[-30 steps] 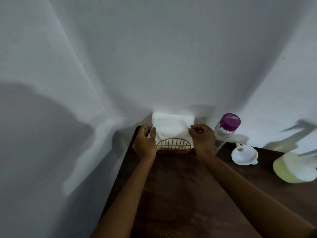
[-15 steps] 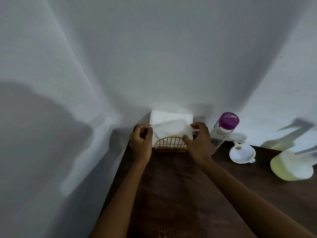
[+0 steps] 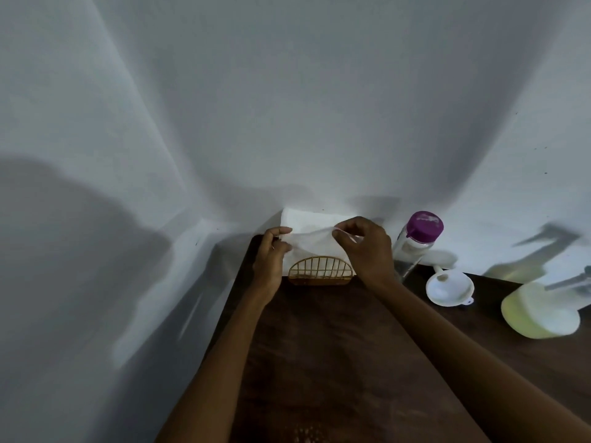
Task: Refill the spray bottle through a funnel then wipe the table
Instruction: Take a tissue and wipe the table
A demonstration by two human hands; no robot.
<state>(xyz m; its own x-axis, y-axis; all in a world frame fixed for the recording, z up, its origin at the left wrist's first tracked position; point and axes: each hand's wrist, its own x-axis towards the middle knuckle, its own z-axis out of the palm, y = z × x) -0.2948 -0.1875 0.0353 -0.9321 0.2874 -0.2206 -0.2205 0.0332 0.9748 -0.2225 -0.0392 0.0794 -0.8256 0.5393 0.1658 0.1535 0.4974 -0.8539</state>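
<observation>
Paper napkin (image 3: 315, 243), frame centre, in its gold wire holder (image 3: 320, 272): I see right hand (image 3: 367, 247) and left hand (image 3: 271, 260) pinching it.

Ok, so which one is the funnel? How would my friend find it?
Start at the dark wooden table in the corner. Go right of the gold wire napkin holder, past the clear bottle with the purple cap. The funnel is the small white round dish shape lying beside that bottle, flatter than the pale yellow container further right.
</observation>
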